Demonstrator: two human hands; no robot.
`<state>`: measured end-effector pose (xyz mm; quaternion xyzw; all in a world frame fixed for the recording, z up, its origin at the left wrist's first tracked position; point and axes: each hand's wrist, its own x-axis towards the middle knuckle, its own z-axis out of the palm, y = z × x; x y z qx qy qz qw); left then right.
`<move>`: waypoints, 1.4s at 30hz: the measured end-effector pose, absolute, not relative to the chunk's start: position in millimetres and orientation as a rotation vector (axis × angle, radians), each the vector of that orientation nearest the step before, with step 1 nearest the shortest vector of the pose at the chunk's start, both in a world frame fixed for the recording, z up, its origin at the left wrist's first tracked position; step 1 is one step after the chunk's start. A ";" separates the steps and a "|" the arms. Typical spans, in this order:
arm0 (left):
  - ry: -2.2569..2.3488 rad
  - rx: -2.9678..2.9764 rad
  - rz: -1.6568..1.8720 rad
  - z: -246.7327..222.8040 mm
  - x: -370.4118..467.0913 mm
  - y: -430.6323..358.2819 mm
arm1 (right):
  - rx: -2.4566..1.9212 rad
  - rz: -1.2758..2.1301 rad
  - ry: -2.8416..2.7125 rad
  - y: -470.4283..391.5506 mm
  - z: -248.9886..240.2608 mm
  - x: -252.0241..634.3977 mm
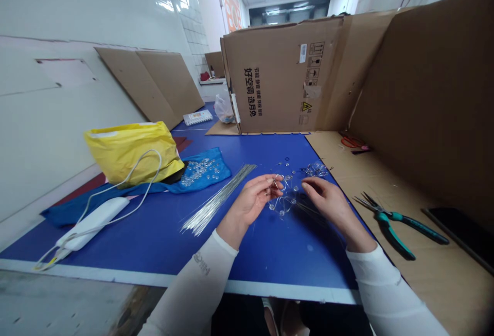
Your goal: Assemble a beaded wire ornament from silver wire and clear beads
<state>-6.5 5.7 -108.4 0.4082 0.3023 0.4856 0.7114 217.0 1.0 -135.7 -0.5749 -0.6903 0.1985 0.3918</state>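
Observation:
My left hand (257,198) pinches the rim of a ring of bent wire with clear beads (282,212), raised a little over the blue tabletop. To the right of the ring, my right hand (328,201) has its thumb and fingers drawn together; whatever lies between them is too small to make out. Behind the hands rests another wire-and-bead piece (315,170), with a few loose beads (286,159) near it. A bundle of straight thin metal wires (219,199) lies left of my left hand.
Long-nose pliers (389,223) and a dark flat object (463,238) lie on cardboard at right, scissors (353,142) further back. At left are clear beads on blue plastic (203,170), a yellow bag (133,151) and a white power strip (92,223) with its cord. A large carton (278,78) stands behind.

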 end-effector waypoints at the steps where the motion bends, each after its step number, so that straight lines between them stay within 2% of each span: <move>1: 0.669 0.912 1.062 -108.3 -5.2 4.6 | -1.371 0.612 -1.692 0.2 -134.8 214.7; 5: 0.673 0.970 1.003 -108.5 -0.1 0.9 | -1.110 1.008 -1.521 -3.4 -133.3 206.6; 8: 0.687 1.032 0.958 -110.6 2.1 0.4 | -1.035 1.183 -1.385 -5.1 -133.1 204.0; 23: 0.802 1.249 1.010 -109.6 4.9 -2.4 | -0.880 1.495 -0.990 -7.7 -129.0 205.3; 33: 0.852 1.264 1.124 -109.2 6.1 -2.1 | -0.936 1.382 -1.124 -8.6 -125.1 204.3; 36: 0.855 1.201 1.157 -107.7 2.2 0.9 | -1.148 1.129 -1.284 -4.2 -123.4 219.1; 42: 0.873 1.070 1.212 -103.1 -4.5 5.1 | -1.855 0.496 -2.014 -2.4 -123.7 251.6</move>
